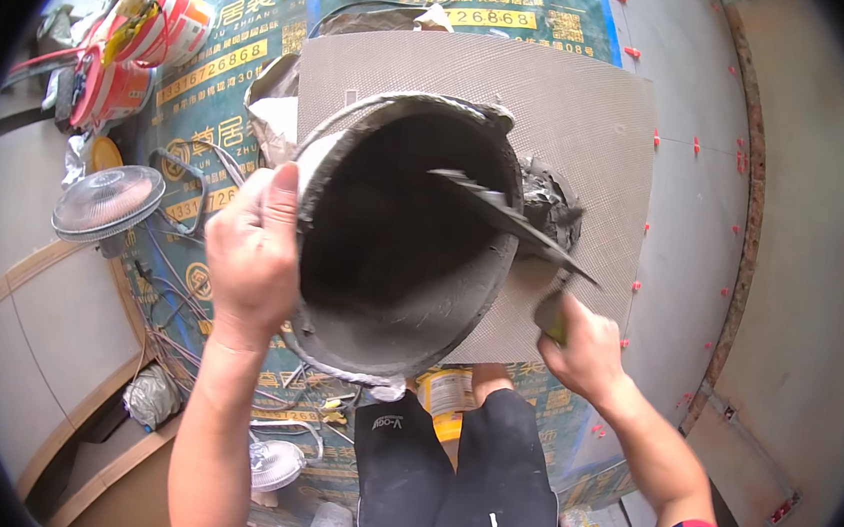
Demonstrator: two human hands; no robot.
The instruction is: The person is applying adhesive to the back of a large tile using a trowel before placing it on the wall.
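Observation:
My left hand [253, 249] grips the left rim of a bucket [375, 340], which is tipped so its dark, mortar-coated inside shows. My right hand [581, 343] is shut on a trowel [535, 235] with a yellowish handle; its slightly blurred blade crosses the bucket's right rim, its tip over the opening. A mound of grey mortar [560, 200] lies just right of the bucket on a large grey tile [595, 118] with a fine grid-textured surface.
Red-and-white buckets [116, 86], a fan [106, 204] and cables lie at left on printed green floor covering [202, 84]. Pale tiles with red spacers [687, 216] run along the right. A yellow tub [445, 406] sits by my legs, near a smaller fan [274, 466].

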